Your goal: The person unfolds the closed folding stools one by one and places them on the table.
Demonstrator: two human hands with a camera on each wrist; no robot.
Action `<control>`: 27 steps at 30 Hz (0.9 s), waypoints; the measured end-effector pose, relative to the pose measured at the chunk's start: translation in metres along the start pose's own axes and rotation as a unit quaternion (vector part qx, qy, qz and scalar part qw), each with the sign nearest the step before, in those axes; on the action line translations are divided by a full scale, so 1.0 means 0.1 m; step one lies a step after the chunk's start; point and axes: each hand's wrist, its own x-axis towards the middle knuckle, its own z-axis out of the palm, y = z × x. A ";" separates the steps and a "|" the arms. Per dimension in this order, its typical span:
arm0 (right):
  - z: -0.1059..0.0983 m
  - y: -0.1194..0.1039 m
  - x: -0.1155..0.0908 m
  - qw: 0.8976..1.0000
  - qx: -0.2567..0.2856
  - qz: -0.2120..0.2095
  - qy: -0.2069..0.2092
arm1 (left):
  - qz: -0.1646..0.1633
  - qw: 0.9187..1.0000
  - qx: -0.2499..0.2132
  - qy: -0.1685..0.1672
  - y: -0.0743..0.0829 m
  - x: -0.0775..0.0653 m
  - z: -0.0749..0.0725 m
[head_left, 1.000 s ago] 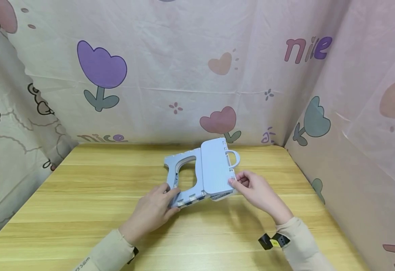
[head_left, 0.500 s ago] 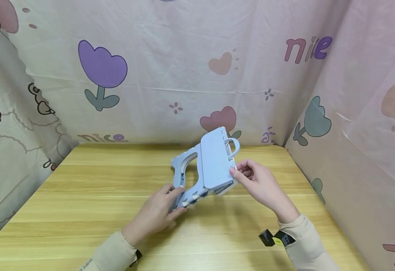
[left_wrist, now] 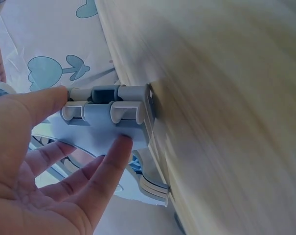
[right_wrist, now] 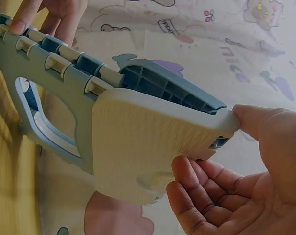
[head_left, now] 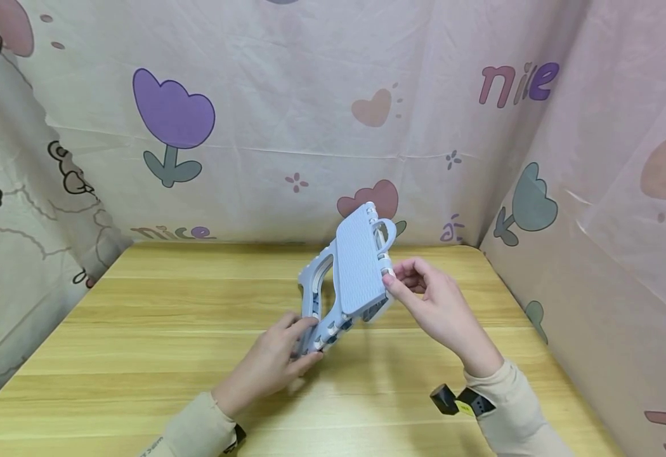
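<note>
A light blue plastic folding stool point(head_left: 360, 261) is tilted up over the middle of the table, its legs folded flat. Its ridged seat panels lie folded back, and a loop handle point(head_left: 389, 236) sticks out at the upper right. My left hand point(head_left: 273, 354) grips the leg end low on the left, thumb on the hinged edge and fingers across the leg frame point(left_wrist: 96, 134). At the seat's right edge, my right hand point(head_left: 437, 312) pinches a corner. The right wrist view shows ribbing on the underside of the other seat panel point(right_wrist: 162, 83), standing slightly apart.
A wood-grain table point(head_left: 139, 330) lies under both hands. Printed fabric curtain point(head_left: 264, 127) hangs behind it and along both sides. Dark wrist-worn cameras sit at the sleeves, one of them point(head_left: 447, 400) on the right wrist.
The stool has tipped up more steeply, its seat end rising and its leg end shifting right. My left hand has moved slightly right; my right hand has risen with the seat edge.
</note>
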 end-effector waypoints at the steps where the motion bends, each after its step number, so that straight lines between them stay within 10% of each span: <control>1: 0.00 -0.01 0.00 1.000 0.003 -0.003 0.001 | 0.001 1.000 -0.008 0.000 0.00 0.00 0.01; 27: 0.09 -0.16 -0.02 0.995 0.043 -0.084 0.019 | 0.008 0.990 -0.138 -0.022 0.07 0.04 0.14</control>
